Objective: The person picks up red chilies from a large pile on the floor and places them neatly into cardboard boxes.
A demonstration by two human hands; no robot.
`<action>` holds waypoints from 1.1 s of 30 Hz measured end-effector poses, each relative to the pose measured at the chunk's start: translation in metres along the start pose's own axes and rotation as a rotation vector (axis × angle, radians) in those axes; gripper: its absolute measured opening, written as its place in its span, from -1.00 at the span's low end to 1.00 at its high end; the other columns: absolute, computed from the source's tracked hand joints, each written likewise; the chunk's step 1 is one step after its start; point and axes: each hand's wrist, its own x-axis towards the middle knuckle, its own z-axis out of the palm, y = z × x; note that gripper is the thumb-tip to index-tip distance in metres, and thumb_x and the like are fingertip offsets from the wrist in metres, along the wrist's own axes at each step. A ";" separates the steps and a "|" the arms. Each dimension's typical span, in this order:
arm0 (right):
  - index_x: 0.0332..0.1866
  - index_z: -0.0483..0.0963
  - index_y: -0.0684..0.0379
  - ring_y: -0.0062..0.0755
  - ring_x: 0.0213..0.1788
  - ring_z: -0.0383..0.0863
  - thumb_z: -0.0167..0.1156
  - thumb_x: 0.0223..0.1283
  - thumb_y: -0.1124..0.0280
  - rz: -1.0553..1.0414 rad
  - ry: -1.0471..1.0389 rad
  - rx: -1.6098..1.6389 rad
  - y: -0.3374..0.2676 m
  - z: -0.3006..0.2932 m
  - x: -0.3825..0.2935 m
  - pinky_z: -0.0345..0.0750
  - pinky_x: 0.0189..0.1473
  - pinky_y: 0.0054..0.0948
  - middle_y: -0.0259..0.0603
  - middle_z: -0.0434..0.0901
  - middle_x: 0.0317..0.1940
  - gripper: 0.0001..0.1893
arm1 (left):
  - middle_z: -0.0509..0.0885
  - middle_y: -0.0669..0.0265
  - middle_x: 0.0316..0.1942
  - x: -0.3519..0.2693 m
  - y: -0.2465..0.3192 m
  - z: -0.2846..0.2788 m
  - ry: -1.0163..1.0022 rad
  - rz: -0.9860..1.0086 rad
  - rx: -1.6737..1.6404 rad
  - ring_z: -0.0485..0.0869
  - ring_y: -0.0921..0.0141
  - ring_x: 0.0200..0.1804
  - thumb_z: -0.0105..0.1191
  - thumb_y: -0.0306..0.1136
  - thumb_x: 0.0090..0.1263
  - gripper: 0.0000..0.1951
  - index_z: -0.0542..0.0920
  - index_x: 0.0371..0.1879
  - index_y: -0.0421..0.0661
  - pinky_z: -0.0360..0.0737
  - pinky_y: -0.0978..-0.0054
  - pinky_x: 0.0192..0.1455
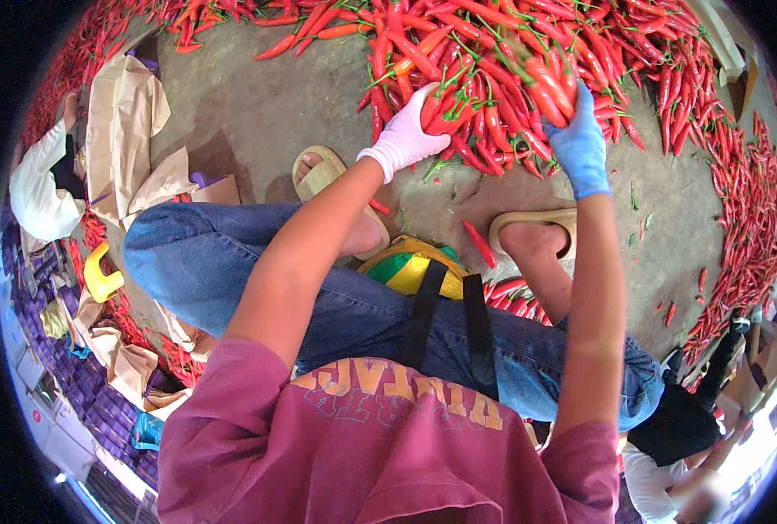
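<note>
My left hand (411, 134), in a pale pink knit glove, is closed around several red chili peppers (451, 112) with green stems. A blue glove covers my right hand (578, 144), which grips a small bunch of red chilies (549, 85); their stem ends are blurred. Both hands are at the near edge of a large heap of red chilies (493, 39) on the concrete floor. A single loose chili (479, 243) lies between my sandalled feet, near a green and yellow bundle (415, 265) with black straps over my lap.
Tan paper sacks (126, 124) stand at the left, near a yellow plastic stool (102, 274). Another long chili heap (748, 242) curves along the right. One person in white (45, 183) is at far left; another person (673, 419) is at lower right. Purple stacks (100, 406) line the lower left.
</note>
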 end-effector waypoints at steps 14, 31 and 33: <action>0.32 0.04 0.16 -0.34 0.09 0.38 0.22 -0.04 0.64 0.459 0.206 1.408 -0.062 0.132 -0.080 0.35 0.15 -0.36 -0.21 0.33 0.13 -0.24 | 0.45 0.10 0.08 0.012 -0.019 0.010 -0.022 0.023 -0.329 0.45 0.29 0.14 0.30 -0.29 -0.07 -0.14 0.14 0.26 -0.15 0.36 0.39 0.22; -0.08 0.39 0.29 -0.21 -0.01 0.48 0.09 0.03 0.41 0.985 0.182 2.449 -0.161 0.130 -0.064 0.34 0.19 -0.19 -0.13 0.52 -0.08 -0.68 | 0.52 0.05 -0.04 0.050 0.105 -0.089 -0.544 0.289 0.936 0.48 0.10 0.06 0.17 -0.29 -0.14 -0.18 0.21 0.27 0.12 0.33 0.18 0.14; 0.01 0.36 0.31 -0.17 0.09 0.42 0.06 0.03 0.38 0.872 0.256 2.397 -0.161 0.140 -0.042 0.27 0.24 -0.13 -0.09 0.48 -0.01 -0.60 | 0.51 0.05 0.00 0.071 0.118 -0.087 -0.667 0.186 0.915 0.48 0.11 0.07 0.16 -0.31 -0.14 -0.18 0.20 0.28 0.12 0.29 0.16 0.16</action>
